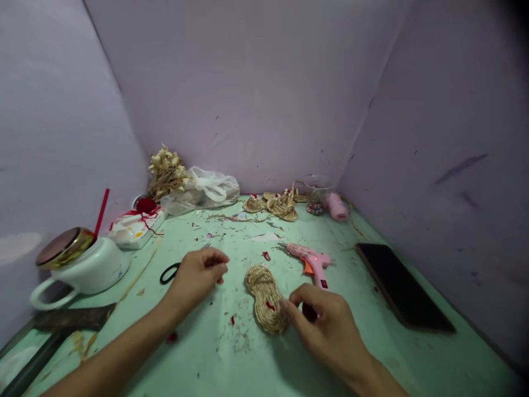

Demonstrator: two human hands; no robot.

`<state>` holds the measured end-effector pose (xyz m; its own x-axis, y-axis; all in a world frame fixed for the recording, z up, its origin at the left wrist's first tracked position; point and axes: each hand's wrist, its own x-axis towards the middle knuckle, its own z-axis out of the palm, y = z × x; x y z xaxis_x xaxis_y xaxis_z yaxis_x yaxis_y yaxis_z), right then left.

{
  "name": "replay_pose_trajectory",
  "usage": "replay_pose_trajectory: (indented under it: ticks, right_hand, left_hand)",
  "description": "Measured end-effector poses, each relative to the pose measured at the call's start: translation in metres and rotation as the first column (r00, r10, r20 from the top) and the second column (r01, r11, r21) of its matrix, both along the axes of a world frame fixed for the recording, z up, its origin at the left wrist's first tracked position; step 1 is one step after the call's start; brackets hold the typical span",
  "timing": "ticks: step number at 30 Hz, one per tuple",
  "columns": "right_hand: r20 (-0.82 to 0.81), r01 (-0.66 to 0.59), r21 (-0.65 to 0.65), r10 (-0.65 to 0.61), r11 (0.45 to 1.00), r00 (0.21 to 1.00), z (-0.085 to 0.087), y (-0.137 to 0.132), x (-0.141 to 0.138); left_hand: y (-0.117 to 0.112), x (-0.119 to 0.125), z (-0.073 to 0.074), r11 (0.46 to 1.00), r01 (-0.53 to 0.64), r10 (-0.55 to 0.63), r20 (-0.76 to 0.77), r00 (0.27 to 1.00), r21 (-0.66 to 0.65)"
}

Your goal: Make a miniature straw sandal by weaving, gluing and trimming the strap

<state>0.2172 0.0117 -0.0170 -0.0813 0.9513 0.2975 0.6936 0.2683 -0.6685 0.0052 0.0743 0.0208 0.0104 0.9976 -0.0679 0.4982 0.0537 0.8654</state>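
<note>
A small sole-shaped piece of coiled straw rope (264, 292) lies on the green tabletop, with a bit of red thread on its wider near end. My right hand (326, 320) is at its right edge, thumb and forefinger closed together against the rim. Left of the piece, my left hand (202, 270) hovers apart from it, fingers curled toward the thumb; anything between them is too small to make out. Black-handled scissors (169, 273) lie partly hidden behind that hand. A pink glue gun (309, 259) with an orange trigger rests beyond my right hand. Near it lies a red thread loop (266, 256).
Left stand a white mug (97, 267) with a jar on it, a hammer (61, 325) and a box with red thread (138, 226). Dried flowers (165, 171), a plastic bag (210, 187), finished straw pieces (281, 205) and pink twine (336, 207) line the back. A phone (403, 286) lies right.
</note>
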Motion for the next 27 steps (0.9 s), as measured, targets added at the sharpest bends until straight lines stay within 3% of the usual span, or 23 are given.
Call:
replay_pose_trajectory:
  ticks: [2,4,6,9,11,13,15,17,19,22,24,27]
  right_hand:
    - [0.034,0.013,-0.046,-0.011,0.999,0.999,-0.002,-0.001,-0.002]
    - [0.066,0.064,-0.099,-0.058,0.993,0.996,-0.004,0.0,-0.002]
    - [0.125,0.108,-0.168,-0.087,0.98,0.988,-0.005,0.003,0.0]
    - [0.249,0.117,-0.244,-0.054,0.963,0.967,-0.005,0.007,0.0]
    - [0.282,0.098,-0.269,-0.019,0.958,0.959,-0.005,0.007,-0.001]
    - [0.26,0.102,-0.287,-0.025,0.953,0.965,-0.007,0.006,-0.004]
    - [0.176,0.112,-0.31,-0.058,0.944,0.983,-0.011,0.006,-0.006]
    - [0.003,0.088,-0.343,-0.093,0.935,0.996,-0.016,0.006,-0.008]
    - [-0.242,0.012,-0.385,-0.114,0.923,0.964,-0.021,0.008,-0.01]
    - [-0.565,-0.14,-0.436,-0.149,0.889,0.811,-0.024,0.009,-0.013]
    - [-0.659,-0.184,-0.462,-0.197,0.867,0.726,-0.024,0.009,-0.015]
    - [-0.664,-0.126,-0.431,-0.22,0.894,0.715,-0.021,0.007,-0.017]
  left_hand:
    - [0.023,0.004,0.0,0.988,0.139,-0.118,-0.244,0.962,0.071]
    - [0.037,0.01,-0.005,0.975,0.216,-0.188,-0.319,0.929,0.056]
    - [0.039,0.017,-0.013,0.965,0.261,-0.235,-0.354,0.905,0.027]
    - [0.026,0.026,-0.026,0.962,0.274,-0.261,-0.375,0.89,-0.019]
    - [0.012,0.031,-0.031,0.965,0.231,-0.254,-0.242,0.936,-0.12]
    - [-0.001,0.036,-0.033,0.947,0.163,-0.158,0.04,0.987,-0.276]
    - [-0.011,0.041,-0.033,0.934,0.142,-0.045,0.288,0.957,-0.328]
    - [-0.019,0.043,-0.033,0.943,0.157,-0.011,0.444,0.896,-0.293]
    - [-0.025,0.041,-0.034,0.947,0.18,-0.014,0.527,0.85,-0.266]
    - [-0.033,0.035,-0.039,0.957,0.159,0.02,0.6,0.8,-0.244]
    - [-0.039,0.031,-0.042,0.978,0.108,0.03,0.638,0.77,-0.176]
    - [-0.048,0.029,-0.046,0.994,0.057,0.021,0.677,0.735,-0.093]
